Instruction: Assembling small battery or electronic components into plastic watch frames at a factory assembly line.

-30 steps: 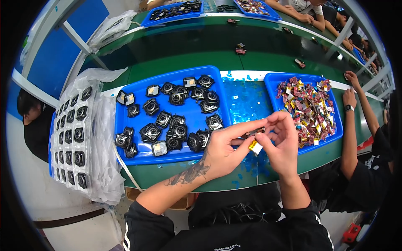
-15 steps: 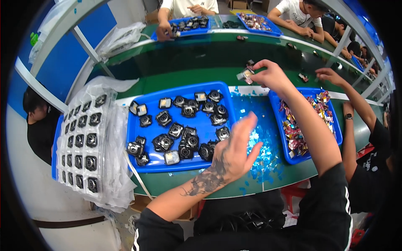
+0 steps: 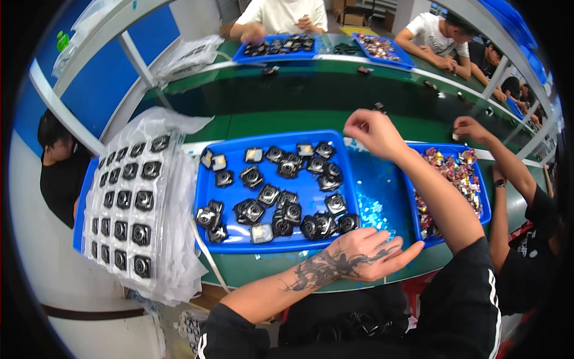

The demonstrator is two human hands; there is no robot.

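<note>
My left hand [image 3: 371, 256] is held low over the near table edge, by the blue tray's front right corner. It is empty, with its fingers stretched out. My right hand [image 3: 373, 133] is over the green table between the two blue trays, its thumb and fingertips closed together. Whatever those fingertips may hold is hidden. In the wide blue tray [image 3: 206, 246] lie several small black devices [image 3: 252, 176] with round, lens-like faces; a few show pale square sides. Just beyond my right hand, a small dark piece [image 3: 379, 107] rests on the green belt.
Scraps of shiny blue film [image 3: 375, 212] lie between the trays. The right blue tray [image 3: 412, 197] holds crumpled pink and gold pieces. Clear plastic trays [image 3: 128, 170] of black devices are stacked at left. A co-worker's hand [image 3: 469, 128] is at right; others sit across the belt [image 3: 269, 93].
My right hand has moved left, and the small device with a pale square it held no longer shows. My left hand has lowered toward the near edge. The view has shifted.
</note>
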